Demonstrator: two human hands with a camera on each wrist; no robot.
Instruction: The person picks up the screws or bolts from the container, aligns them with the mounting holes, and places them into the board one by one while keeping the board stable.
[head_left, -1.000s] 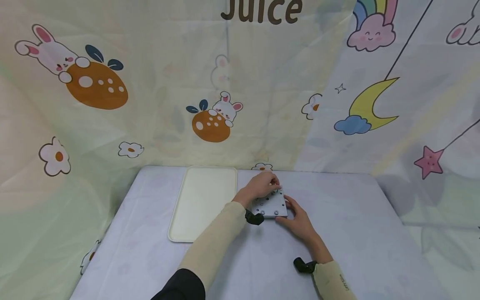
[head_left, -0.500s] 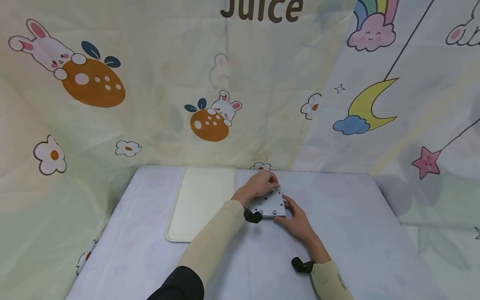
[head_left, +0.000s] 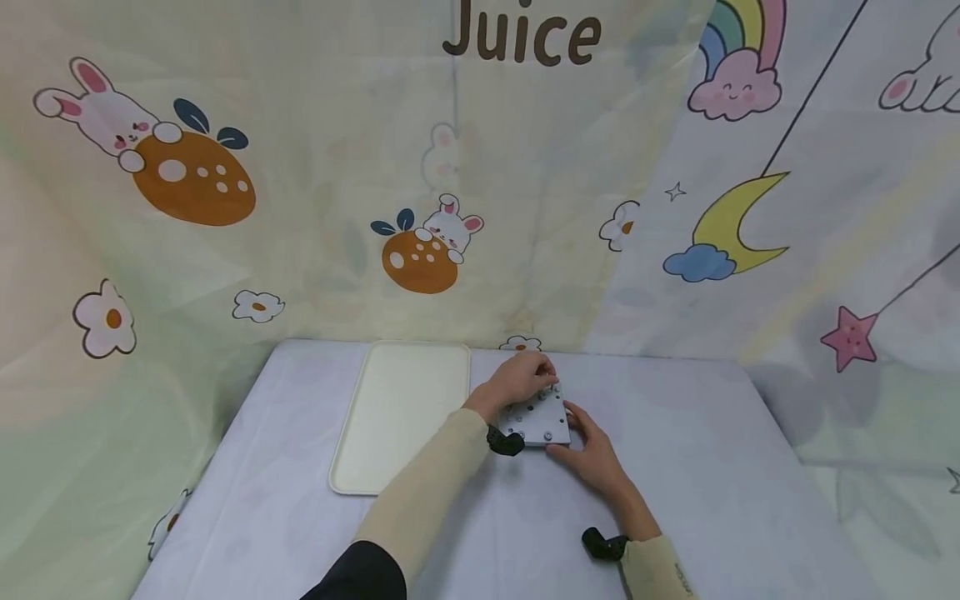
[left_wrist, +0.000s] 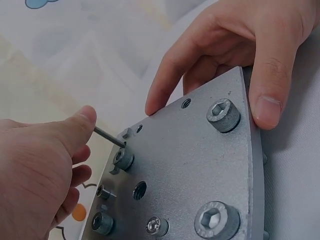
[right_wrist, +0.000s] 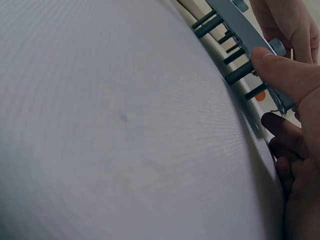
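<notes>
A grey metal plate (head_left: 542,421) with several socket bolts lies tilted on the table between my hands. My left hand (head_left: 517,379) is at its far left corner. In the left wrist view the left hand (left_wrist: 60,150) pinches a thin hex key (left_wrist: 109,136) whose tip sits in a bolt (left_wrist: 123,159) near the plate's (left_wrist: 200,170) edge. My right hand (head_left: 588,450) grips the plate's near right edge, thumb on top (left_wrist: 270,95) and fingers behind. From the right wrist the plate (right_wrist: 235,22) shows edge-on, with threaded shanks (right_wrist: 239,72) hanging below and my right thumb (right_wrist: 285,70) on the rim.
A cream tray (head_left: 393,417) lies just left of the plate. The table (head_left: 697,467) has a pale cloth, and printed fabric backdrops close it in at the back and on both sides.
Both hands and the plate stay in nearly the same place. Only the head view has shifted slightly.
</notes>
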